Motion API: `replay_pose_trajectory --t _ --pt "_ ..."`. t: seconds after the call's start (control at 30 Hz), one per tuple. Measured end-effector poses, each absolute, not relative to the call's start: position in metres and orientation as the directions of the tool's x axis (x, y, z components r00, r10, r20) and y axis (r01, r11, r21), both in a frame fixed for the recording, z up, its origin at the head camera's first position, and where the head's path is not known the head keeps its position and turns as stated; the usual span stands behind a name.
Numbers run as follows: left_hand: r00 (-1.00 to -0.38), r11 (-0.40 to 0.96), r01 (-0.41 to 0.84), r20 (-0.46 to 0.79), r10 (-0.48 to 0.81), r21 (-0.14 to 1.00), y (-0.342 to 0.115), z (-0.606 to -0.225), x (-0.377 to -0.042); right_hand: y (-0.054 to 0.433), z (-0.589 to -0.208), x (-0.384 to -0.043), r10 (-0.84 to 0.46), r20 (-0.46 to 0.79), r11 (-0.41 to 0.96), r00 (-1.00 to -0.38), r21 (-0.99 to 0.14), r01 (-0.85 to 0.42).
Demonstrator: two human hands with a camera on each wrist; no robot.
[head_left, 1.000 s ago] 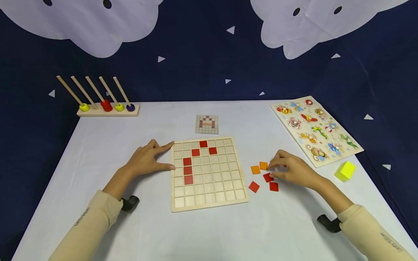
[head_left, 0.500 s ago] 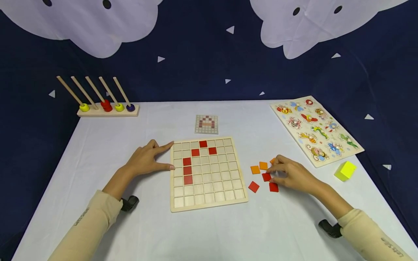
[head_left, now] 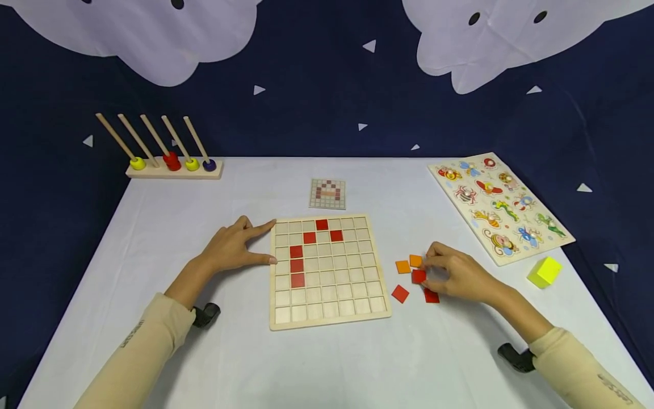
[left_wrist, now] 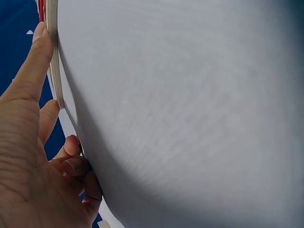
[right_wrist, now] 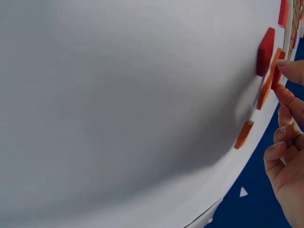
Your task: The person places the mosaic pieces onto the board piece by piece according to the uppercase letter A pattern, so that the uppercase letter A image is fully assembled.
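My left hand [head_left: 232,247] has its index finger and thumb stretched against the left edge of a wooden grid board [head_left: 330,324]; the left wrist view shows those fingertips at the board's side. Several red tiles [head_left: 297,265] sit in the board's cells. To the right of the board, my right hand [head_left: 457,275] pinches a red tile [right_wrist: 279,73] between thumb and index finger. Around that hand lie more loose tiles: orange ones [head_left: 403,267], a red one [head_left: 400,293] nearer the board, and another red one [head_left: 431,295] partly under the thumb.
Behind the board lies a small pattern card [head_left: 327,194] with a red and orange design. A peg stacker [head_left: 174,171] with coloured rings stands at the back left. An insect puzzle board [head_left: 503,207] and a yellow block [head_left: 544,272] are on the right.
The right hand has shifted slightly at the tiles, and its fingers now cover an orange tile that showed half a second ago. The view has tilted a little. The left hand stays at the board.
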State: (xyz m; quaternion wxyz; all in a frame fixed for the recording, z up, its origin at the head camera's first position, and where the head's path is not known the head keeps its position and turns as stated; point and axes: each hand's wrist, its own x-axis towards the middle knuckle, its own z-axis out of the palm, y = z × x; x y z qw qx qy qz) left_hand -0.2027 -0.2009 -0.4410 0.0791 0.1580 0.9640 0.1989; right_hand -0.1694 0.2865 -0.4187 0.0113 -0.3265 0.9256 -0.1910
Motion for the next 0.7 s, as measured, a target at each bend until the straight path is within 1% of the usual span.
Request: replay_pose_trajectory --t 0.27,0.5,0.7 --pt "-0.937 0.87 0.271 -0.093 0.336 0.412 -0.2 -0.44 -0.203 0.254 -0.411 -0.184 -0.628 0.123 0.682 -0.768 -0.388 -0.62" --pt "-0.939 0.876 0.261 -0.101 0.327 0.406 -0.2 -0.441 -0.202 0.217 -0.402 -0.204 -0.652 0.073 0.668 -0.755 -0.416 -0.617" --pt "-0.939 0.876 0.268 -0.093 0.33 0.401 -0.2 -0.441 -0.203 0.192 -0.399 -0.222 -0.687 0.043 0.65 -0.726 -0.41 -0.64"
